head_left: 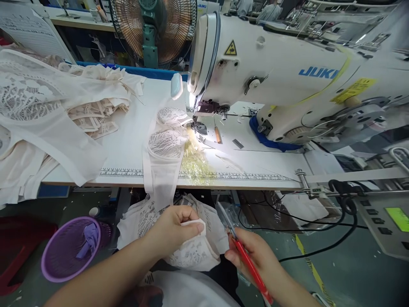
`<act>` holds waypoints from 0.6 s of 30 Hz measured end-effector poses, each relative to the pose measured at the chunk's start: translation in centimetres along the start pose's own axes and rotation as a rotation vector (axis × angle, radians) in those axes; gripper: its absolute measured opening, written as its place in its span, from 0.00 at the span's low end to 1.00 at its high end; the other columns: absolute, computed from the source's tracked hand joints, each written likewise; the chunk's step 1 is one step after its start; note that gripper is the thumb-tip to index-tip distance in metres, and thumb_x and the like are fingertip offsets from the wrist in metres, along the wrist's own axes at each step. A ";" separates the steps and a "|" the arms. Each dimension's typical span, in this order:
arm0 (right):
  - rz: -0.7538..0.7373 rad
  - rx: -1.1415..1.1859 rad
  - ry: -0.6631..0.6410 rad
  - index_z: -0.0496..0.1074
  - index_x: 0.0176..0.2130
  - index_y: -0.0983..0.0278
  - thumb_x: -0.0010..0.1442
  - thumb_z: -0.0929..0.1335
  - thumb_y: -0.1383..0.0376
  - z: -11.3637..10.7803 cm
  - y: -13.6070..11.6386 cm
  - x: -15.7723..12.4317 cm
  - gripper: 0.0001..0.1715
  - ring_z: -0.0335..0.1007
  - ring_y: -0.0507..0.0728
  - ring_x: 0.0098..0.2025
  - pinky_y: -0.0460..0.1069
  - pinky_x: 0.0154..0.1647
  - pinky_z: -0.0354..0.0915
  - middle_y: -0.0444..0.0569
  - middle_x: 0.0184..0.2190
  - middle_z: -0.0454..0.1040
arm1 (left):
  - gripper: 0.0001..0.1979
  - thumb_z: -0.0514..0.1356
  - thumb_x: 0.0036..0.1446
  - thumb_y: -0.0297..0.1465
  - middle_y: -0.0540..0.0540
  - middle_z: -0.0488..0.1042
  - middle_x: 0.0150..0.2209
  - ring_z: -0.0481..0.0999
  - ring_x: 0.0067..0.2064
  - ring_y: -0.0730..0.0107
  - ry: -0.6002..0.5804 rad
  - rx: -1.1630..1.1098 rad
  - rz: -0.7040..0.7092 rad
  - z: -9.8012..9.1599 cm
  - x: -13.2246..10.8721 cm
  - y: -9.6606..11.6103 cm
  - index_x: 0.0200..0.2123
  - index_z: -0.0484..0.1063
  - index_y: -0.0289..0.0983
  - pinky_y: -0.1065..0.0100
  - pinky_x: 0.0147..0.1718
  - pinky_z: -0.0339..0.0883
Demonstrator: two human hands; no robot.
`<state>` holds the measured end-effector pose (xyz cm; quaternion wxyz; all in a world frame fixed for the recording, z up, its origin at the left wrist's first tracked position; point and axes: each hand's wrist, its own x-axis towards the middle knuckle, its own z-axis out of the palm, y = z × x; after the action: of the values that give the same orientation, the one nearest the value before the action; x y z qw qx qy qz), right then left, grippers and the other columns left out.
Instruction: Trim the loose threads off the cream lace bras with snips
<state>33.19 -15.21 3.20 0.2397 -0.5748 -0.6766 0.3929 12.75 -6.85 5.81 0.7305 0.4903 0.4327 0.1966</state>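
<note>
My left hand [179, 228] is closed over my lap, its thumb and fingers pinching the edge of a white lace bra [191, 256]. To its right, my right hand [252, 256] is wrapped round a pair of red-handled scissors [247, 260], whose metal blades point up and away from me. The scissors are close beside the lace fabric; I cannot tell whether they touch it. Another white lace bra part [166, 145] lies beside the sewing machine's needle area [195, 121] and hangs over the table's front edge towards my left hand.
A white sewing machine [271, 64] stands at the right of the table [124, 149]. White lace garments [57, 111] are heaped at the left. Yellowish thread or film [196, 164] lies near the needle. A fan [153, 34] stands behind, a purple basket [54, 260] on the floor.
</note>
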 end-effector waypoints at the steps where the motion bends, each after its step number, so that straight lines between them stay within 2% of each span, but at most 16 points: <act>1: -0.016 0.037 0.016 0.58 0.25 0.61 0.58 0.64 0.51 0.1 -0.3 -0.1 0.19 0.57 0.52 0.22 0.46 0.22 0.55 0.41 0.20 0.61 | 0.12 0.61 0.46 0.36 0.55 0.58 0.18 0.55 0.22 0.77 0.003 -0.018 0.025 -0.1 -0.1 -0.1 0.20 0.64 0.36 0.72 0.22 0.48; 4: -0.077 0.111 0.010 0.66 0.34 0.62 0.56 0.67 0.57 0.9 -1.1 -0.2 0.11 0.69 0.56 0.31 0.48 0.32 0.64 0.47 0.30 0.72 | 0.13 0.63 0.46 0.38 0.51 0.65 0.23 0.60 0.25 0.75 0.007 -0.093 0.100 -0.4 -0.5 -0.2 0.22 0.66 0.35 0.71 0.25 0.52; 6: -0.113 0.094 0.008 0.66 0.35 0.62 0.55 0.68 0.61 1.7 -1.5 -0.1 0.08 0.70 0.57 0.33 0.49 0.36 0.65 0.48 0.31 0.73 | 0.14 0.64 0.46 0.39 0.49 0.70 0.25 0.60 0.24 0.76 -0.001 -0.147 0.092 -0.4 -0.9 -0.4 0.23 0.64 0.36 0.71 0.24 0.52; 9: -0.130 -0.004 0.016 0.63 0.29 0.62 0.53 0.66 0.66 3.0 -1.8 0.1 0.04 0.66 0.55 0.27 0.47 0.27 0.63 0.46 0.26 0.70 | 0.15 0.63 0.48 0.40 0.50 0.72 0.23 0.56 0.19 0.79 -0.031 -0.212 0.045 -0.5 -1.2 -0.9 0.25 0.61 0.37 0.73 0.21 0.49; 12: -0.209 -0.062 0.009 0.59 0.25 0.61 0.50 0.63 0.68 3.4 -2.7 0.3 0.05 0.62 0.54 0.24 0.46 0.23 0.59 0.45 0.22 0.66 | 0.15 0.61 0.51 0.40 0.50 0.71 0.22 0.61 0.21 0.76 -0.071 -0.238 0.103 -1.3 -1.7 -1.6 0.25 0.60 0.38 0.72 0.22 0.52; 15: -0.329 -0.004 0.010 0.61 0.28 0.61 0.52 0.63 0.70 2.7 -4.2 0.2 0.04 0.66 0.54 0.26 0.46 0.27 0.61 0.45 0.24 0.69 | 0.15 0.60 0.53 0.40 0.48 0.71 0.26 0.65 0.26 0.72 -0.053 -0.150 0.268 -3.5 -3.4 -1.8 0.24 0.61 0.37 0.71 0.26 0.56; 18: -0.462 0.172 0.048 0.63 0.30 0.60 0.53 0.65 0.71 1.4 -5.0 -0.6 0.06 0.68 0.53 0.27 0.46 0.29 0.64 0.43 0.25 0.70 | 0.19 0.58 0.54 0.47 0.47 0.68 0.28 0.66 0.29 0.70 0.034 0.044 0.424 -7.0 -7.7 -1.8 0.24 0.64 0.36 0.69 0.27 0.60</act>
<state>29.27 -16.29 6.48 0.3872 -0.3916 -0.7481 0.3703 2.52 -9.32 6.55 0.6548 0.5826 0.3362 0.3445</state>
